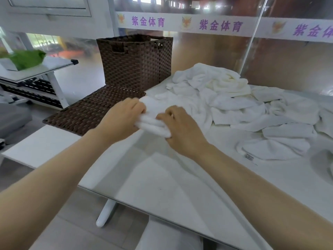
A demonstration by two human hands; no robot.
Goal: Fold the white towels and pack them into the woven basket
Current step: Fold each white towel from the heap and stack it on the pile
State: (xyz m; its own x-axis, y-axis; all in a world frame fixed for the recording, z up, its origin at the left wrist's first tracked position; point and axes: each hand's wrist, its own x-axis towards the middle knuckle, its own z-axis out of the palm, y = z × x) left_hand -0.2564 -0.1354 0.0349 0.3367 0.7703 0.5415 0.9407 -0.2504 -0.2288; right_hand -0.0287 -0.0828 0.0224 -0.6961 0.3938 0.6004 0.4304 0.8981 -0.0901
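Head view: both my hands on one folded towel [153,121] near the table's [162,186] left edge, held just above the top. My left hand [120,118] grips its left end, fingers curled round the layers. My right hand [182,130] grips the right end, fingers wrapped over the top, thumb side hidden under the cloth. Towel is a thick white bundle, several layers, slightly blurred.

Basket [135,60] stands upright at the far left corner of the table, dark brown weave, open top, handle cutouts in its walls; can't see inside. Lid [93,109] lies flat in front of the basket along the left edge, one corner hanging past the edge, just beside my left hand.

Pile [225,98] of loose white towels covers the far right part of the table, crumpled, spreading toward the right edge. One has a small tag [249,157] showing.

Side table [54,66] well off to the left carries something green [27,58], blurred. Glass wall behind with purple lettering [220,26].
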